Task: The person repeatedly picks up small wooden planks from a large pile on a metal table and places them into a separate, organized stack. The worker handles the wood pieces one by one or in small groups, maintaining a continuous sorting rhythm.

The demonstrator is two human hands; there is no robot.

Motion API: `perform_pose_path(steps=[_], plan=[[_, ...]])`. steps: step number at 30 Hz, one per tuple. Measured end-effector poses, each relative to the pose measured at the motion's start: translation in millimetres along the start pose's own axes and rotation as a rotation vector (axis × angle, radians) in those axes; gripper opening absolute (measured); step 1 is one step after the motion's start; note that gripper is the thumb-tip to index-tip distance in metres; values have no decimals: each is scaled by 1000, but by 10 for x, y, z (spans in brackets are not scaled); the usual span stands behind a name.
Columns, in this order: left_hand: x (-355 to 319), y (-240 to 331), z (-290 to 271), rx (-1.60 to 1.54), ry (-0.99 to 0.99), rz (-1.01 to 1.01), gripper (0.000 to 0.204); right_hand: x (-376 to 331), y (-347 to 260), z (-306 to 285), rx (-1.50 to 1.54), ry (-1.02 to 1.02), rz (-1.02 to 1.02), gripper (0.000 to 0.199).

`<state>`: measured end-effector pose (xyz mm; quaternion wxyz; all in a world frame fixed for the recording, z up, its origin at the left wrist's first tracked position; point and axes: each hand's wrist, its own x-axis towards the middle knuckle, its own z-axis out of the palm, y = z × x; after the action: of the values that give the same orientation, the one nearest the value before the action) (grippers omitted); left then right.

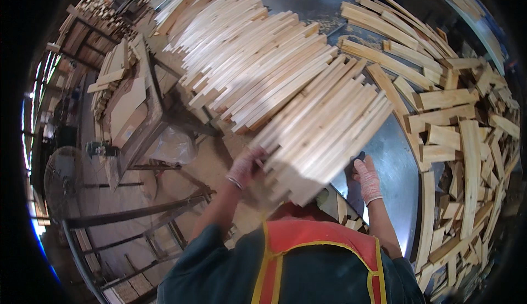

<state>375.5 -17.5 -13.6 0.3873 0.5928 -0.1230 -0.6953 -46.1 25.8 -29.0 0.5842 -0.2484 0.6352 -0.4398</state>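
Note:
My left hand [248,167], in a pale knitted glove, is at the near left edge of a row of pale wooden slats [324,139]. Its fingers curl against the edge slat, where hand and wood are blurred. To the right of the row, my right hand [368,182], also gloved, is closed around a small dark object [359,157] whose kind I cannot make out. Beyond these slats, a longer row of similar slats [258,68] lies side by side, their ends uneven. The nearest slats partly cover the smooth grey metal tabletop [390,164].
Loose wooden offcuts [447,136] are heaped along the right side, with longer boards [390,60] at the far right. On the left stand a worn table [148,123] with boards on it, a metal-framed rack [137,210] and a round fan [63,180].

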Motion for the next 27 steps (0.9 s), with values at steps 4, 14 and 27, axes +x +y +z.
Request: perform_pose_path(steps=[4,14,27], plan=[[-214,-206,-54,1046,-298,27,88,182,31,-75,73,10,-74,79],[301,-254,1099,333,-394,79,109,383,-160,-364,-141,-192,47,66],[888,3149,351,757,-496,445,115,993,-1720,2223,130,-197,36,48]])
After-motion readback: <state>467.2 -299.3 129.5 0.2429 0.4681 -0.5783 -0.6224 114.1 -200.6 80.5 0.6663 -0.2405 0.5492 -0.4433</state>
